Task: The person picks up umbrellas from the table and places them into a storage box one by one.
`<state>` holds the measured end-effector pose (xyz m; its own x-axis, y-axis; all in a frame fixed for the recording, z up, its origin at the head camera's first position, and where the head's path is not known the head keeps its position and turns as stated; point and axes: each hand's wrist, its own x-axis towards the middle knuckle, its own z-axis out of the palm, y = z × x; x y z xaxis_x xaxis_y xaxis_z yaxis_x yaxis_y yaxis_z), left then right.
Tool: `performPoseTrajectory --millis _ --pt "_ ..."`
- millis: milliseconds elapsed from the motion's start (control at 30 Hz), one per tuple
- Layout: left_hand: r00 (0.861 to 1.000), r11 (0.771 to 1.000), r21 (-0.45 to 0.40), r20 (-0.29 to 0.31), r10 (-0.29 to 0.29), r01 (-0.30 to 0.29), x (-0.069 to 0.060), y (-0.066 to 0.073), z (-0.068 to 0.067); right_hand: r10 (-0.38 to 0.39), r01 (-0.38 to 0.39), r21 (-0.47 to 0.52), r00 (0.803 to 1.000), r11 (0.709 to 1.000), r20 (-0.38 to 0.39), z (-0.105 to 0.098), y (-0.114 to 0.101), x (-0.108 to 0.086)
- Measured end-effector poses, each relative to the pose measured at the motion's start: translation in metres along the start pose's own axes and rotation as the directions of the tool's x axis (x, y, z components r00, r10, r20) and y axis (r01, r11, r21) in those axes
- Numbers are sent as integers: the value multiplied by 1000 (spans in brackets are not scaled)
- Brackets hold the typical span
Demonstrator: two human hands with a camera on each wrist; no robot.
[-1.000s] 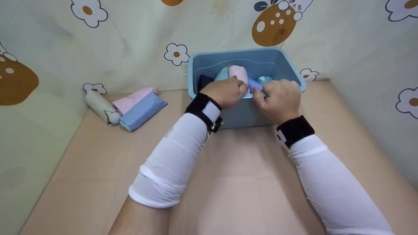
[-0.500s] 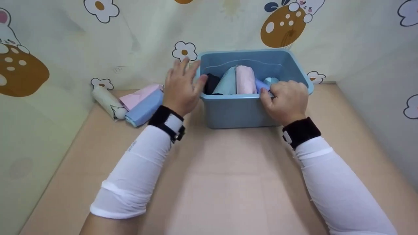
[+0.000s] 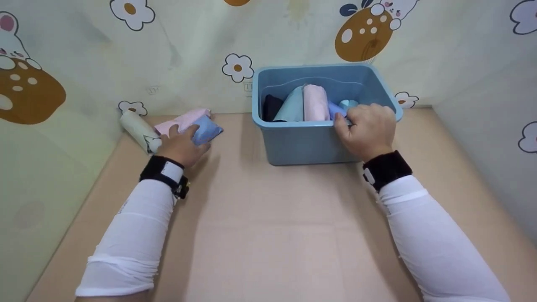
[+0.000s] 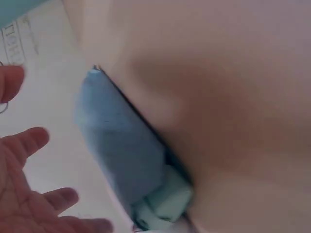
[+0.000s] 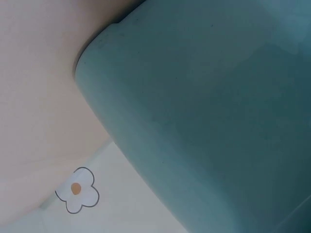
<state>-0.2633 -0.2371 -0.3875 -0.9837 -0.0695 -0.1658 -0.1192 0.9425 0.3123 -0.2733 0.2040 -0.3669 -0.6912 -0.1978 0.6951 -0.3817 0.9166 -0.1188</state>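
My left hand hovers with spread fingers over a blue wrapped bundle at the left of the table. In the left wrist view, the fingers stand apart from that blue bundle, which shows a pale green end. Behind it lies a pink bundle, partly covered. A pale green roll sits to the left of both. My right hand grips the front rim of a blue plastic bin, thumb over the edge. The right wrist view shows only the bin's wall close up.
Inside the bin stand a dark bundle, a teal roll, a pink roll and bluish ones partly hidden by my right hand. A patterned wall cloth rises behind the table.
My left hand has moved left from the front of the bin to above the blue bundle, its fingers now spread. My right hand stays on the bin's rim.
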Motion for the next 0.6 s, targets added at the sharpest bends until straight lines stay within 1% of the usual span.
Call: performPoseTrajectory --millis 67,133,200,300,433,600 --pt "998 1000 4 61 -13 13 -3 -6 4 -1 1 0 1000 1000 3 0 0 0" --pt "996 1000 6 90 -11 10 -4 -11 8 -1 1 -1 1000 1000 3 0 0 1" --pt "997 1000 19 80 -1 -1 -4 -14 12 -6 6 -10 1000 1000 -4 0 1 1" --pt "999 999 42 48 3 -5 -1 -20 17 -15 14 -18 1000 1000 -16 2 1 2" --pt "999 998 67 34 -17 15 4 -25 20 -20 19 -18 1000 1000 -16 3 1 2" --pt "999 997 71 22 -32 30 13 -26 21 -9 9 -22 1000 1000 -9 1 0 2"
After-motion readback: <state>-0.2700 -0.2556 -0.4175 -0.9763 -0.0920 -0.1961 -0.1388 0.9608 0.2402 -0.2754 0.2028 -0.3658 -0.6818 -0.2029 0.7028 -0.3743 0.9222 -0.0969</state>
